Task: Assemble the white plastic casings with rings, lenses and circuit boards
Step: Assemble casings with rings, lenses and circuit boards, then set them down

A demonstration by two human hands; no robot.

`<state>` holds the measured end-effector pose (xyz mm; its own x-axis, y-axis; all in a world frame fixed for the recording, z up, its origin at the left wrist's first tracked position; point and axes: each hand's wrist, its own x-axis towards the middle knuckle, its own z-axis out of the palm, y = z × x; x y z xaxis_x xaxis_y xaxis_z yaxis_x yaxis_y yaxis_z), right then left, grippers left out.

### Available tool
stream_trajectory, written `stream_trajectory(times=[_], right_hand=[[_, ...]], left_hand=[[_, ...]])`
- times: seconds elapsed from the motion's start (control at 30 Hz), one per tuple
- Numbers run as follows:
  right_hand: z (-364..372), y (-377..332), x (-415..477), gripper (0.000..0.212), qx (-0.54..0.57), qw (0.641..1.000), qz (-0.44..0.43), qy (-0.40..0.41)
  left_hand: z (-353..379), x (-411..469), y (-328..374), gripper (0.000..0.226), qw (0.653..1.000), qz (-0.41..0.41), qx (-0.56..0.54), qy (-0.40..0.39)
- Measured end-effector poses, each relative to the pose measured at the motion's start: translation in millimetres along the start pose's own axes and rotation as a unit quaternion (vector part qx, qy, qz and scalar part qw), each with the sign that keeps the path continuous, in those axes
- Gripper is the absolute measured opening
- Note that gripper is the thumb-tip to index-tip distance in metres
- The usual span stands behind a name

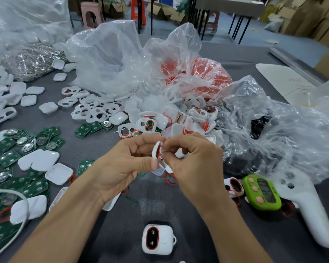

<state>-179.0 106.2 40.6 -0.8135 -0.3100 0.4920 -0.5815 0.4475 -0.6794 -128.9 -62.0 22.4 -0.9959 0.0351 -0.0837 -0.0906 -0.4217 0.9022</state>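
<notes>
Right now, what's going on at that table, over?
Left hand and right hand both pinch one white casing, red ring at its opening. Circuit boards lie left, nothing in the way.

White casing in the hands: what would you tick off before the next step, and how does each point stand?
1. Left hand grips the white casing: ok.
2. Right hand pinches its rim: ok.
3. Red ring seated all round the opening: cannot tell, fingers hide it.
4. Circuit boards lying near the left arm: ok.
5. Spare ring on the table below the hands: ok.
</notes>
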Motion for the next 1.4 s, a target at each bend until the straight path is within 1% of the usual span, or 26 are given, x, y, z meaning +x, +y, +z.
stream_trajectory(times=[0.1,0.17,0.23,0.3,0.37,0.5,0.6,0.67,0.73,0.8,0.83,0.93,1.0,1.2,1.33,1.4], right_hand=[[-1,-1,-1,0.021,-0.001,1.0,-0.021,0.014],[-1,-1,-2,0.023,-0.006,0.999,-0.03,0.024],[-2,-2,-3,0.026,-0.01,0.999,-0.041,0.026],[-2,-2,-4,0.027,-0.015,0.998,-0.057,0.026],[-2,-1,-4,0.027,-0.008,0.998,-0.054,0.029],[0,1,-2,0.026,0.018,0.998,-0.04,0.035],[0,1,-2,0.021,0.031,0.998,-0.035,0.048],[0,1,0,0.018,0.069,0.997,-0.006,0.036],[-3,1,2,0.017,0.145,0.989,0.038,0.006],[-6,2,5,0.016,0.208,0.974,0.082,-0.03],[-6,4,6,0.015,0.22,0.969,0.098,-0.047],[-5,7,6,0.011,0.222,0.962,0.134,-0.085],[-3,6,5,0.011,0.213,0.963,0.139,-0.092],[-4,5,4,0.01,0.145,0.984,0.078,-0.074],[-6,3,4,0.006,0.143,0.984,0.076,-0.073],[-6,4,4,0.009,0.135,0.985,0.072,-0.074]], left_hand=[[0,-1,3,0.075,1.0,-0.017,-0.012,-0.016],[0,-1,4,0.083,0.999,-0.025,-0.015,-0.02],[0,-2,4,0.084,0.999,-0.032,-0.017,-0.017],[1,-2,4,0.079,0.999,-0.031,-0.023,-0.013],[2,-3,6,0.073,0.999,-0.03,-0.031,-0.012],[3,-2,5,0.076,0.998,-0.027,-0.051,-0.004],[5,-3,5,0.07,0.997,-0.015,-0.079,-0.005],[6,-3,4,0.062,0.996,-0.008,-0.09,-0.002],[7,-2,4,0.045,0.996,-0.005,-0.086,0.014],[7,-1,4,0.04,0.996,-0.007,-0.086,0.03],[6,-1,5,0.039,0.995,-0.007,-0.09,0.032],[6,-1,6,0.045,0.994,-0.002,-0.109,0.019],[8,-1,7,0.046,0.993,-0.004,-0.113,0.012],[7,0,6,0.039,0.994,-0.02,-0.104,0.005],[7,0,5,0.041,0.995,-0.021,-0.097,0.001],[7,0,5,0.039,0.995,-0.02,-0.096,-0.004]])
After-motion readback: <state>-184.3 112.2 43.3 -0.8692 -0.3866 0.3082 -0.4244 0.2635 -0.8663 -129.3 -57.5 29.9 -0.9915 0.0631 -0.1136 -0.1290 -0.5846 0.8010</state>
